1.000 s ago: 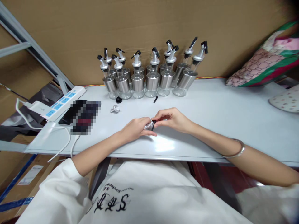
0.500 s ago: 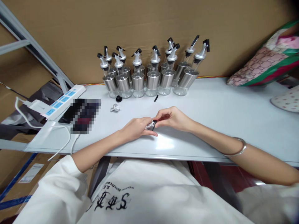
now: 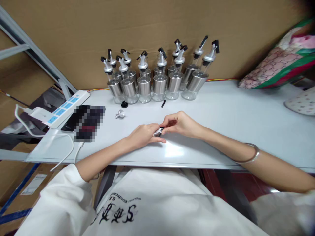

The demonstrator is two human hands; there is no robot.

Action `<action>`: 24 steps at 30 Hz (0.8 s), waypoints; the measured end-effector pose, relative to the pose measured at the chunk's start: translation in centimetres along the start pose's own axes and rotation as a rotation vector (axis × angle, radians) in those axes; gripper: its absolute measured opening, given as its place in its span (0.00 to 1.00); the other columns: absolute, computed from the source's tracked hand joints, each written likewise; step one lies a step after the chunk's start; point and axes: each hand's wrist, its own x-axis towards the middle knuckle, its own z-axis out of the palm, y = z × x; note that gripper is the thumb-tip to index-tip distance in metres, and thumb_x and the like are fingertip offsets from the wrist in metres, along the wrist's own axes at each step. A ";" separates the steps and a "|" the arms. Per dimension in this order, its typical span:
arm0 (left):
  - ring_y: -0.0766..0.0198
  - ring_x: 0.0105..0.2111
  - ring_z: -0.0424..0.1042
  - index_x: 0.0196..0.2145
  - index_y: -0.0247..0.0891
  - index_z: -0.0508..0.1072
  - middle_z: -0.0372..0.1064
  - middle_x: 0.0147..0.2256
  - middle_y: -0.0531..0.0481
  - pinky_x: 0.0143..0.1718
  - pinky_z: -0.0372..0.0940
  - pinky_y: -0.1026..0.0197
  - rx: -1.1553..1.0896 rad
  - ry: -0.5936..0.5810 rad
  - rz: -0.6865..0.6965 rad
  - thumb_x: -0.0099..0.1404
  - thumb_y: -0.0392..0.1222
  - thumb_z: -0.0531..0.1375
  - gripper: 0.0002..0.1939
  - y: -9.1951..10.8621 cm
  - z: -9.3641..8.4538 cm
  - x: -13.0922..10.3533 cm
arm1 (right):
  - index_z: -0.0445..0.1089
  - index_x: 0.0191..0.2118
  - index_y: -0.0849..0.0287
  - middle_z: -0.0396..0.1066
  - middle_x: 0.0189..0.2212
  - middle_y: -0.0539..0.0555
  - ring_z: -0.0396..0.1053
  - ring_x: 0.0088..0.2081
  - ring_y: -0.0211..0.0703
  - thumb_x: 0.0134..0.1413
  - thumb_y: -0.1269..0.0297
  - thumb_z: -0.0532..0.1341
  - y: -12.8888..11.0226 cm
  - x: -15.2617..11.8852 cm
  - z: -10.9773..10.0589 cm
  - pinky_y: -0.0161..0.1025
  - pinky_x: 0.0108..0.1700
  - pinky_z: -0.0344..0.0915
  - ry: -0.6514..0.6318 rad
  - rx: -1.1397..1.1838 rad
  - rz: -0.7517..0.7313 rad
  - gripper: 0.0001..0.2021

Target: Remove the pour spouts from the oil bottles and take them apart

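Silver pourer spout (image 3: 157,133) with a black flap (image 3: 161,128) at its end, held low over the near part of the bench (image 3: 233,114), between both hands. Left hand (image 3: 140,135) in a closed grip around the spout, thumb stretched out beneath. Right hand (image 3: 180,124) in a tight pinch at the flap, thumb against forefinger. Seating of the flap impossible to tell behind the fingertips; probably mid-fitting. Beyond, lying loose: a second silver spout (image 3: 120,114), no black flap visible on it, a black stopper (image 3: 124,104) and a spare black flap (image 3: 163,103), all seemingly left unjoined so far. Farther back, upright before the cardboard (image 3: 86,39), steel-sleeved glass bottles (image 3: 159,83), front row apparently done, with flapped pourers on top; some rear necks too hidden to judge.
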 end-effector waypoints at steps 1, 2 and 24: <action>0.69 0.23 0.62 0.30 0.36 0.65 0.63 0.25 0.54 0.25 0.53 0.66 0.000 -0.001 -0.002 0.59 0.56 0.60 0.19 0.0 0.0 0.0 | 0.71 0.24 0.62 0.73 0.21 0.49 0.68 0.24 0.37 0.34 0.59 0.71 0.0 0.0 0.0 0.35 0.28 0.62 0.001 -0.007 -0.007 0.12; 0.69 0.23 0.61 0.30 0.36 0.65 0.63 0.25 0.54 0.25 0.53 0.66 -0.002 -0.002 -0.003 0.59 0.56 0.60 0.19 0.0 0.0 0.0 | 0.72 0.25 0.62 0.73 0.21 0.50 0.68 0.24 0.38 0.35 0.59 0.71 0.1 0.0 0.1 0.35 0.28 0.63 0.001 -0.006 -0.013 0.13; 0.69 0.24 0.59 0.28 0.37 0.61 0.60 0.25 0.56 0.26 0.53 0.67 -0.129 -0.009 0.052 0.61 0.53 0.58 0.16 -0.1 -0.3 -0.1 | 0.73 0.37 0.63 0.75 0.33 0.54 0.71 0.34 0.41 0.50 0.59 0.62 -0.7 -0.3 -1.7 0.38 0.38 0.66 -0.199 -0.198 -0.130 0.13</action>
